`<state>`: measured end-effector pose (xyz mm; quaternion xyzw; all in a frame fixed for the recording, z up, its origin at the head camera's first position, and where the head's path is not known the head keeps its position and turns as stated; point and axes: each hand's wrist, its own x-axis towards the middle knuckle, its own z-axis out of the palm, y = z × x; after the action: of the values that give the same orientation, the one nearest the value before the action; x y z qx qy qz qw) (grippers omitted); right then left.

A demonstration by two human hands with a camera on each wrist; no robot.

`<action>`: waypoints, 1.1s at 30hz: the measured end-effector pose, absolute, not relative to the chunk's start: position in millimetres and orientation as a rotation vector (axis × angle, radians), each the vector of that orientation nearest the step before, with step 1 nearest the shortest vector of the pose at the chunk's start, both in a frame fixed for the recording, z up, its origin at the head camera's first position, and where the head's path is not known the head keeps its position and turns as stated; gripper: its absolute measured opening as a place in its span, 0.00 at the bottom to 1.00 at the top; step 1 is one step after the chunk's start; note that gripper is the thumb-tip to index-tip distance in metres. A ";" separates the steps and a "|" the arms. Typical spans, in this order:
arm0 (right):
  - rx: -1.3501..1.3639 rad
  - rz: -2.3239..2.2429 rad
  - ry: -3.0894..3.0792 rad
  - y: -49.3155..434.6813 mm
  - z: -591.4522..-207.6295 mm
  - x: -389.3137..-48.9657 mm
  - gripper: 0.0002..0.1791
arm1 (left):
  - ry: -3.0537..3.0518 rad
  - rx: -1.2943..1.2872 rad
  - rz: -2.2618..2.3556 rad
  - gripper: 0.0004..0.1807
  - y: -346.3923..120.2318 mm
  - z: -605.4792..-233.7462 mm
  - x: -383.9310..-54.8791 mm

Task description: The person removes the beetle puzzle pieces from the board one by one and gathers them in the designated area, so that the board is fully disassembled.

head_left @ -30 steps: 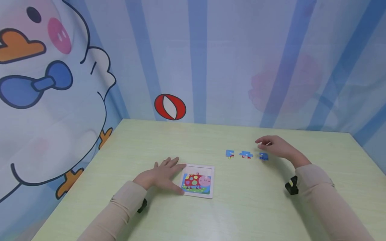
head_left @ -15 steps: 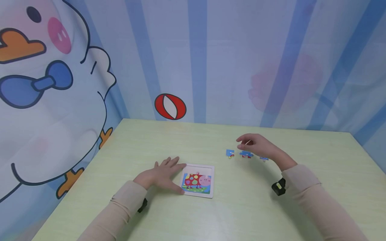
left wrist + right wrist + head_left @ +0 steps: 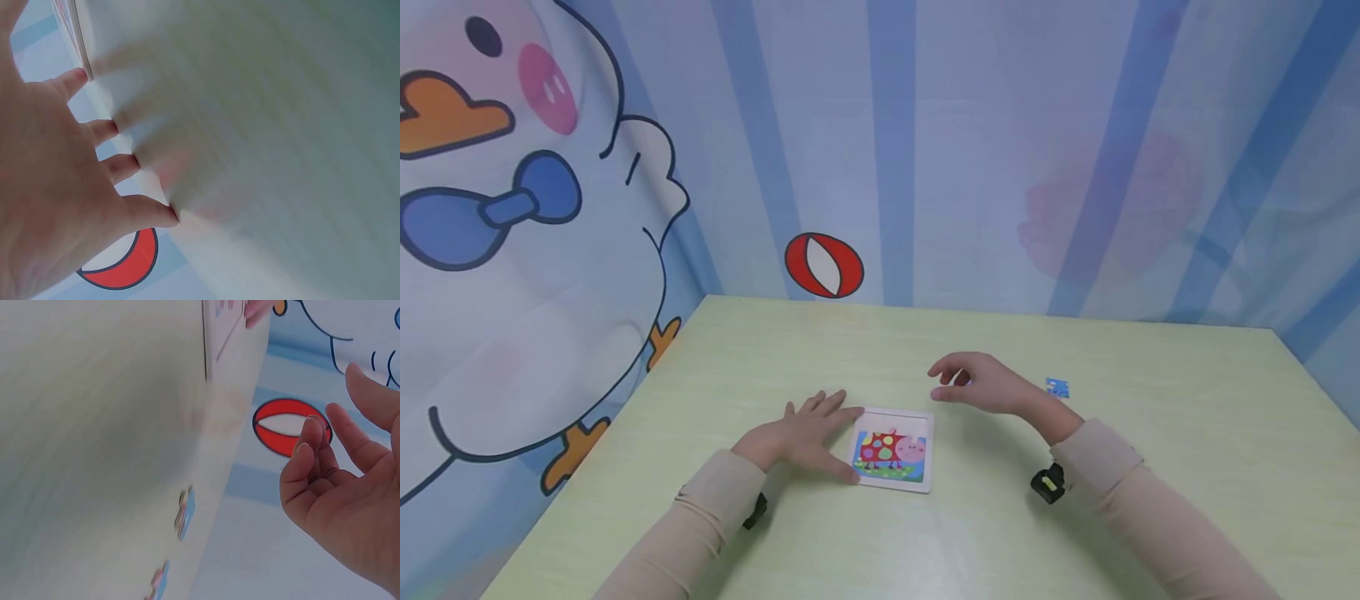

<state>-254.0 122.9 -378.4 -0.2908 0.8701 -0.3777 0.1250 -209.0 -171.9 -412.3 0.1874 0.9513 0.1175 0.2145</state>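
My left hand [image 3: 801,432] is spread on the table, its thumb and index fingertip at the left edge of a square puzzle tray [image 3: 929,454]. Inside the tray, assembled pieces show a pink pig in a spotted red body [image 3: 883,448]; its top strip is bare. Up and to the right of the tray hovers my right hand [image 3: 988,383], thumb and index apart, other fingers bent, with nothing seen in its grasp. A loose blue puzzle piece [image 3: 1057,388] lies right of that hand. The right wrist view shows two loose pieces, one a blue-edged piece [image 3: 185,512], below the hand.
The pale wooden table [image 3: 820,350] ends at the back against a striped blue cloth [image 3: 955,167] printed with a red and white ball [image 3: 823,265]. A large duck figure [image 3: 535,292] is printed on the cloth at the left.
My right hand has moved left above the row of loose pieces, toward the tray, and now hides most of them in the head view. The left hand and tray stay put.
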 end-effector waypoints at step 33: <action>-0.756 -0.973 2.418 37.8 -411.0 -234.0 0.18 | 2.629 0.507 0.314 0.48 -171.0 -409.4 -210.3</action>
<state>-234.0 37.8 -411.0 -0.2721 0.8708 -0.3502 0.2122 -210.3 -171.0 -409.4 0.1836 0.9511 0.1135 0.2212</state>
